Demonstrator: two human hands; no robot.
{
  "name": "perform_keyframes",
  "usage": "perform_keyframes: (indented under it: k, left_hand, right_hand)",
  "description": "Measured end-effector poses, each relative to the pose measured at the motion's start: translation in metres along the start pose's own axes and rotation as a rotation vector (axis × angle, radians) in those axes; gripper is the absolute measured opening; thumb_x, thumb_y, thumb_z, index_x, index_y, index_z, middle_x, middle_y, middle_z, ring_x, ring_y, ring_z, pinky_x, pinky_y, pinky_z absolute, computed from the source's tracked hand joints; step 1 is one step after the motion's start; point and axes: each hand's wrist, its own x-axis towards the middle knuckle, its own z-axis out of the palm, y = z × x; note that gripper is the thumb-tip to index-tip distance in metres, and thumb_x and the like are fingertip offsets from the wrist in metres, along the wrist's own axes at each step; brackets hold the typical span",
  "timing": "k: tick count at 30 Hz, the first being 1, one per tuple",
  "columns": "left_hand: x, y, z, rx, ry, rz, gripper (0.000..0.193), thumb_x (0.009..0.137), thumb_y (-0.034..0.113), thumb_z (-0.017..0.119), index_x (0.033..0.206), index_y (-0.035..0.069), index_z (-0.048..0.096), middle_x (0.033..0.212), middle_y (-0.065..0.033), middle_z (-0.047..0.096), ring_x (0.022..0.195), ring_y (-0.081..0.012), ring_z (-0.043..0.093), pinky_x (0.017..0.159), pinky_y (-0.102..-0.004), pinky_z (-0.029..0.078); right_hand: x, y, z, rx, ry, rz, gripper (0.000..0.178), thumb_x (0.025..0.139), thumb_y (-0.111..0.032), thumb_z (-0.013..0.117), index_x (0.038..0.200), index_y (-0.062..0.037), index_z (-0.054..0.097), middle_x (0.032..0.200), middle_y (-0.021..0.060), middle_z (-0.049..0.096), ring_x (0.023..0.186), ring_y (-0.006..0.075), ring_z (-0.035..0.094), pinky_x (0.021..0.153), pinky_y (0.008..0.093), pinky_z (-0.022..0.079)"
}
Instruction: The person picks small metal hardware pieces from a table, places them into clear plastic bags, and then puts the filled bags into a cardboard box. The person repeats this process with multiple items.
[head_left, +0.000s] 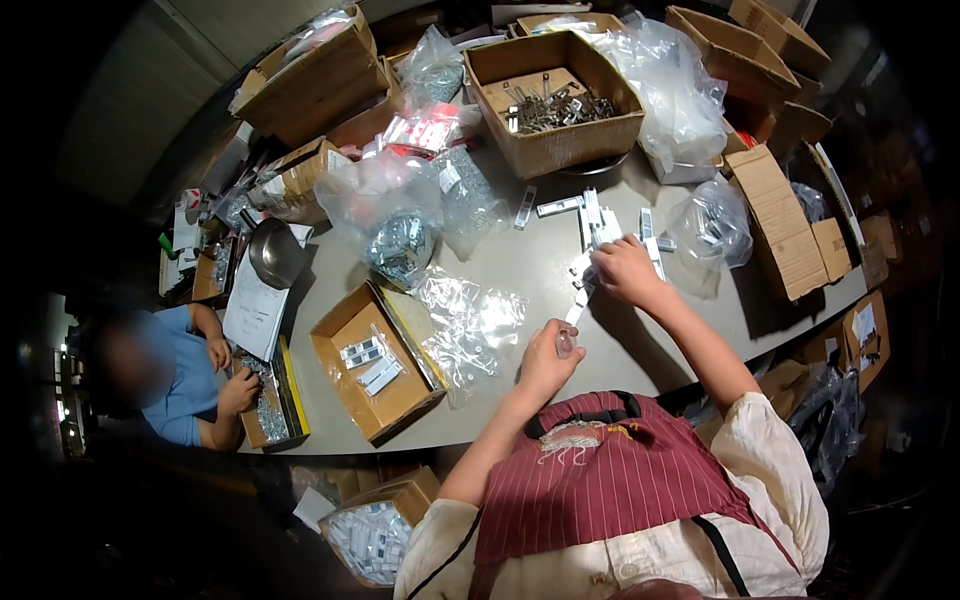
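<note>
My left hand (546, 362), near the table's front edge, is closed around a narrow pale metal piece (577, 306) that sticks up past the fingers. Farther off and to the right, my right hand (628, 270) is bent down over a loose pile of silver metal strips (592, 212). Its fingers are drawn together at the pile's near side, and what they grip is hidden. A few single strips lie around the pile, one (525, 207) to its left and another (646, 222) to its right.
Flat clear plastic bags (465, 325) lie left of my left hand, beside an open cardboard box (345, 315) holding bagged strips. A carton of metal parts (555, 150) stands behind the pile. Another person (185, 380) handles small parts in a tray (296, 415) at the left.
</note>
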Motion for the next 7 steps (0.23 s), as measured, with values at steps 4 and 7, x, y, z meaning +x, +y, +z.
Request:
perform_keyframes:
  k: [4,7]
  left_hand:
    - [0.004,-0.001,0.003,0.019,0.064,0.027,0.033,0.079,0.014,0.079,0.106,0.005,0.063,0.087,-0.0129,0.067,0.088,-0.0323,0.063,0.08,-0.042,0.052]
    - [0.01,0.0,0.004,0.063,0.076,0.04,0.034,0.079,0.014,0.078,0.108,0.005,0.062,0.089,-0.0131,0.067,0.09,-0.0322,0.063,0.081,-0.0422,0.052]
  right_hand:
    - [-0.006,0.011,-0.01,0.024,-0.123,0.181,0.036,0.071,-0.01,0.071,0.107,-0.0077,0.066,0.104,0.0109,0.067,0.103,0.0282,0.06,0.095,0.0415,0.041]
    - [-0.007,0.017,-0.009,-0.03,0.158,-0.092,0.049,0.069,-0.014,0.074,0.117,-0.0085,0.064,0.116,0.0146,0.064,0.112,0.0296,0.057,0.097,0.0421,0.04]
